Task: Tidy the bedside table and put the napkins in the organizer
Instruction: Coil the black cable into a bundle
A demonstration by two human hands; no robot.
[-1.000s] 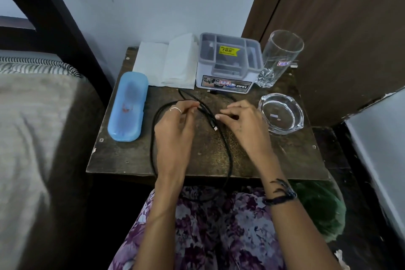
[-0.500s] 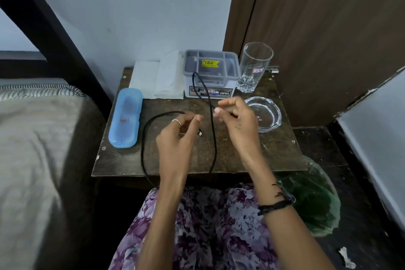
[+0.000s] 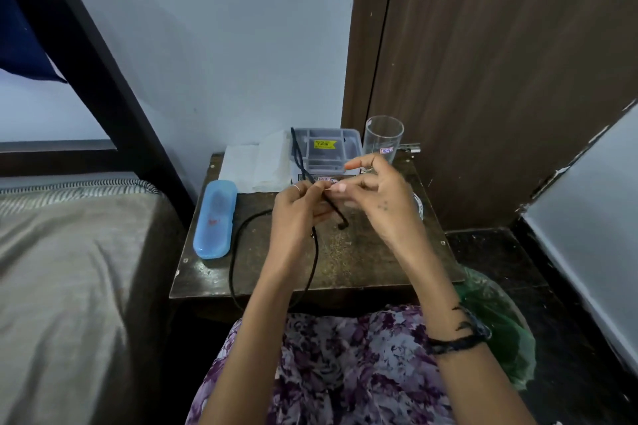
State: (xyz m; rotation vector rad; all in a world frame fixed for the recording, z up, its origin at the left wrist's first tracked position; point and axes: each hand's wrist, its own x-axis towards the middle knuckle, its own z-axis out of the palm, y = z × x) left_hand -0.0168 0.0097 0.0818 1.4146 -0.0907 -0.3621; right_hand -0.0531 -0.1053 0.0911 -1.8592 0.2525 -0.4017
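Small dark wooden table (image 3: pixel 373 262) stands in a corner between a bed (image 3: pixel 69 269) on the left and a brown door (image 3: pixel 500 79) behind right; pale wall behind.

Far left corner of table: white napkins (image 3: pixel 255 166), lying flat and folded, touching the organizer's left side. Not in the organizer.

Far edge, centre: grey organizer (image 3: pixel 328 152), open compartments facing up, yellow label inside. Just right of it, at the far right corner, an upright clear glass (image 3: pixel 383 138).

Left edge: blue case (image 3: pixel 215 219), lying lengthwise from near to far.

Black cable (image 3: pixel 238 252): one loop runs over the table centre and hangs over the near edge; another stretch rises in front of the organizer; one short end dangles below the hands.

Left hand (image 3: pixel 297 214): raised over table centre, fingers curled round the cable, ring on one finger.

Right hand (image 3: pixel 379 197): raised just right of the left, thumb and a finger pinching at the cable where the hands meet; remaining fingers loosely spread. Exact contact is small and partly hidden, so the pinch is probable, not certain. Black band on the wrist.

A glass dish (image 3: pixel 419 205) is mostly hidden behind the right hand, near the right edge.

Green bag (image 3: pixel 500 331) on the floor below the table's near right corner.
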